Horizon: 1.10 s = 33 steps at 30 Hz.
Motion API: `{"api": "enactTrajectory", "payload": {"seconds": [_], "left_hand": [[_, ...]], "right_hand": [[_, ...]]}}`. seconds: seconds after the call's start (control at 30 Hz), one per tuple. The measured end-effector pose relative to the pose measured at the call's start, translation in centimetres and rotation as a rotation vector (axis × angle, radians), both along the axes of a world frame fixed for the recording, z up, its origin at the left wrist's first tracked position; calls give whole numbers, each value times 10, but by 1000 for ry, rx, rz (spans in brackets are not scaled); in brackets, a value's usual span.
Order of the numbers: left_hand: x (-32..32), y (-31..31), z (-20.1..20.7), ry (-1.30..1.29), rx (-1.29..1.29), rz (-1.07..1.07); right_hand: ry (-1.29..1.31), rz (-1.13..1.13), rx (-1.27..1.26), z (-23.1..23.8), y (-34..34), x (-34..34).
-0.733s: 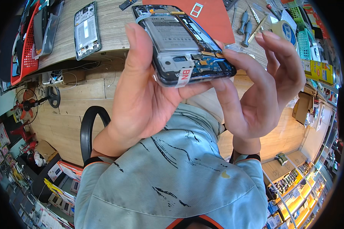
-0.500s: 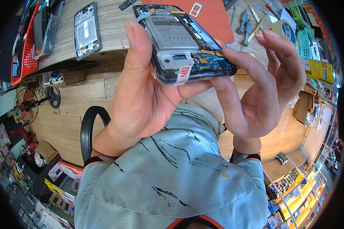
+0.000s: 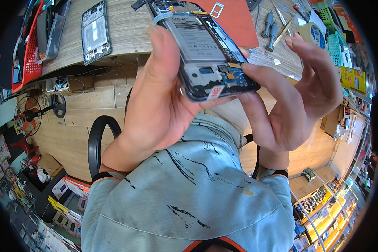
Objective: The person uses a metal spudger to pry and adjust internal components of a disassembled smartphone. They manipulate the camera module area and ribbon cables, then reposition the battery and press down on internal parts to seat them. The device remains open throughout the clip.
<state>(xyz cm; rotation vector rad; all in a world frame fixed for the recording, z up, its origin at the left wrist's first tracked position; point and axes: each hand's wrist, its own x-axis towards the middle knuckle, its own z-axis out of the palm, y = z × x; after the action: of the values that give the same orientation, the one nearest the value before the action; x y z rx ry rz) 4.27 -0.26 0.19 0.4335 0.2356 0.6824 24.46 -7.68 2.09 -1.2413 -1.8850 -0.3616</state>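
Note:
An opened smartphone [image 3: 199, 44] with its back cover off is raised in front of my chest, tilted. Its grey battery, blue circuit board and gold-coloured flex connectors are exposed. My left hand [image 3: 153, 92] grips it from the left, thumb along the side and fingers underneath. At the lower right corner, my right hand [image 3: 287, 101] has its index fingertip on the board side by a flex connector and its thumb under the edge; the other fingers are raised. A small red-and-white sticker [image 3: 214, 92] sits on the phone's near edge. A pale blue strip [image 3: 163, 17] crosses its upper left.
On the wooden table [image 3: 128, 27] lie a bare phone frame [image 3: 95, 35], an orange-red mat [image 3: 239, 25] and small screwdrivers [image 3: 268, 25]. A tape roll [image 3: 313, 33] stands at right near green baskets [image 3: 334, 48]. A red basket [image 3: 31, 59] is at left.
The phone has shifted slightly right and tilted, showing its inner side at a different angle. Both hands moved with it. The sticker at its near edge now looks foreshortened.

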Motion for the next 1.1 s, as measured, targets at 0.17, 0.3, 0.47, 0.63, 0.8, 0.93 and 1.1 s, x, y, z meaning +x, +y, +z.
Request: {"api": "enactTrajectory", "payload": {"seconds": [0.17,0.3,0.47,0.63,0.8,0.93,1.1], "left_hand": [[6,-7,16,134,17,64],[6,-10,14,109,22,63],[1,-5,-3,-16,45,6],[3,-3,1,-83,-49,14],[0,4,-6,-270,-125,-80],[-4,6,-6,-241,-128,-84],[-4,8,-9,-320,-165,-106]], "right_hand": [[-53,13,-31,0,-5,6],[-25,3,-52,-3,-9,7],[15,-33,-38,-2,-10,2],[85,-58,-49,-5,-6,-2],[96,-91,-110,0,-9,-3],[100,-74,-64,-7,-4,0],[107,-69,-44,-9,-3,-1]]}}
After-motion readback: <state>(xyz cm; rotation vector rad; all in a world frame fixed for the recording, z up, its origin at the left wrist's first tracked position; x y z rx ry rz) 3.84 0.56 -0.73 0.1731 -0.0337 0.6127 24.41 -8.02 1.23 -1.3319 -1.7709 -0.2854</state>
